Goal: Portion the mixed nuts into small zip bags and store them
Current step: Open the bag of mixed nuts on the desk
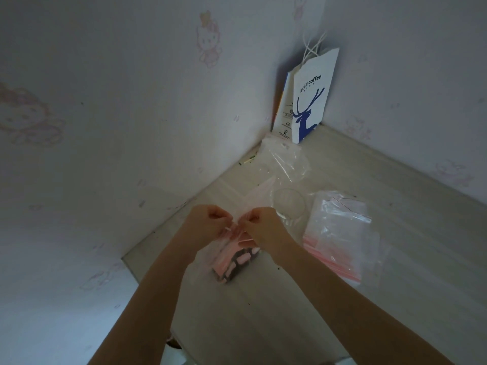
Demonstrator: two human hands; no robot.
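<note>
While left grip (208, 219) and right grip (263, 227) pinch a zip bag (229, 262), spare bags (340, 233) lie nearby.

A paper bag in the corner of a papered room

A white paper bag (309, 101) printed with a blue deer and "luckin coffee" stands upright on the pale wood-grain tabletop (395, 185), in the corner where two walls (118, 114) meet. Its string handles point up. The wallpaper carries faint pink cartoon cats (209, 39). A small stick (247, 161) lies by the left wall, and dark specks (249, 303) dot the tabletop.
</note>
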